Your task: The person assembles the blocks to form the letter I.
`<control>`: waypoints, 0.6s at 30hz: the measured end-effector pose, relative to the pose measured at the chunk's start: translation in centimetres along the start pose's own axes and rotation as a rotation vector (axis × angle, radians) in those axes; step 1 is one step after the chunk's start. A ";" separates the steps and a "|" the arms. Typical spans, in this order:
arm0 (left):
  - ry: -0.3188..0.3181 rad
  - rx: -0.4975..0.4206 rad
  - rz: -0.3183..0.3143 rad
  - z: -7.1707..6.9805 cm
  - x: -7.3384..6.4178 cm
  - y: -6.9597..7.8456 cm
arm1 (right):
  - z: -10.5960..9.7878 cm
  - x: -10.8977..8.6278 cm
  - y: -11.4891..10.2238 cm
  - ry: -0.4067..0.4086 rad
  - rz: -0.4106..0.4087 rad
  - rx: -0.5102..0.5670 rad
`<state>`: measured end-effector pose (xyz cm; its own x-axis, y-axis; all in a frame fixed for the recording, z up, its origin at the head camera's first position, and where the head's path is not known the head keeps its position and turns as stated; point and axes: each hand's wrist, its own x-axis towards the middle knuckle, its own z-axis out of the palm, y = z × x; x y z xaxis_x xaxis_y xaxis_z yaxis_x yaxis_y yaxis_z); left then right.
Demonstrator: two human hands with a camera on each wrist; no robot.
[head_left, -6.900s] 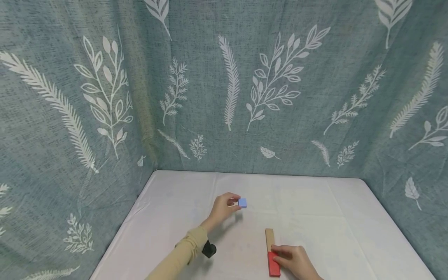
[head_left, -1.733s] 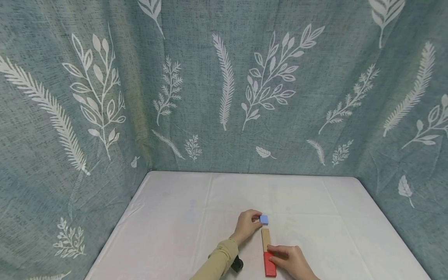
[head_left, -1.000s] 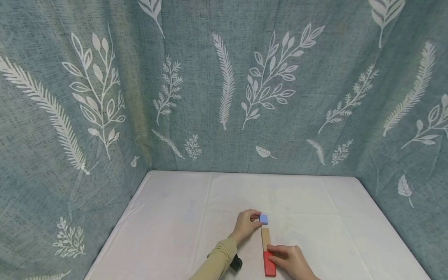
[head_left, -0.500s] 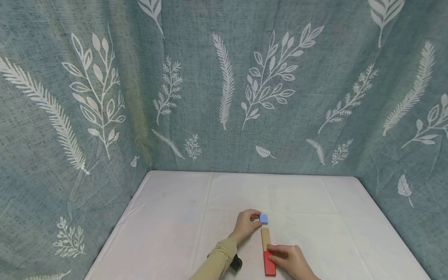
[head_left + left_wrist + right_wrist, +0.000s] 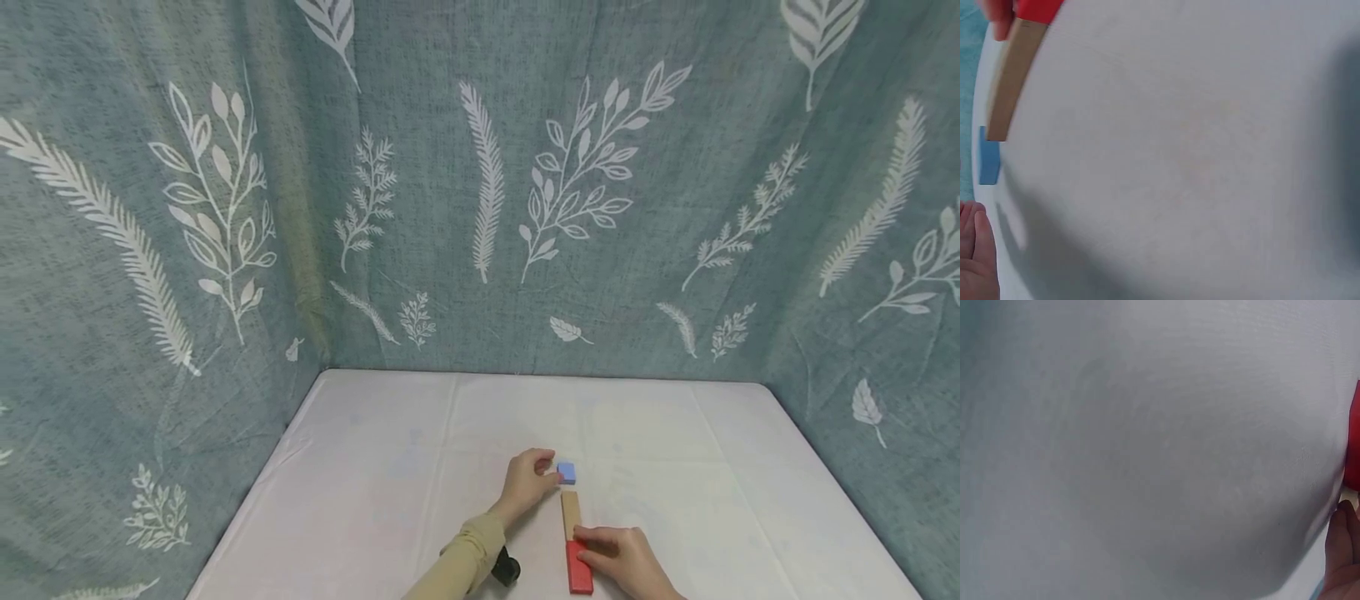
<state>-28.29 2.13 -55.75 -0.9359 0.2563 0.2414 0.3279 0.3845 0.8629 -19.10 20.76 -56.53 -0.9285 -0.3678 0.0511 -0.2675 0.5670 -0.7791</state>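
A small blue block (image 5: 567, 473) lies on the white table just past the far end of a plain wooden block (image 5: 571, 515). A red block (image 5: 579, 568) adjoins the wooden block's near end, the two in one line. My left hand (image 5: 525, 485) is just left of the blue block, thumb and fingers parted; in the left wrist view a gap shows between the hand (image 5: 975, 256) and the blue block (image 5: 989, 159). With thumb and fingertips, my right hand (image 5: 626, 557) holds the red block at its joint with the wood. The right wrist view shows only edges of both.
A white cloth (image 5: 375, 467) covers the table. Green leaf-patterned curtains (image 5: 420, 208) hang behind it and along both sides. A black camera (image 5: 506, 568) sits under my left wrist.
My left hand carried the blue block right and nearer, to the wooden block's far end. Its fingers have just come off the block. The right hand keeps its place.
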 end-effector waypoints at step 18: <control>0.071 -0.059 0.077 -4.2 0.9 3.1 | -1.2 0.7 -1.3 -0.057 -0.079 -0.242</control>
<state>-28.63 -0.14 -50.97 -0.9159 0.2184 0.3369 0.3927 0.3130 0.8648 -19.69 20.59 -54.73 -0.8881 -0.4550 0.0655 -0.3989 0.6920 -0.6017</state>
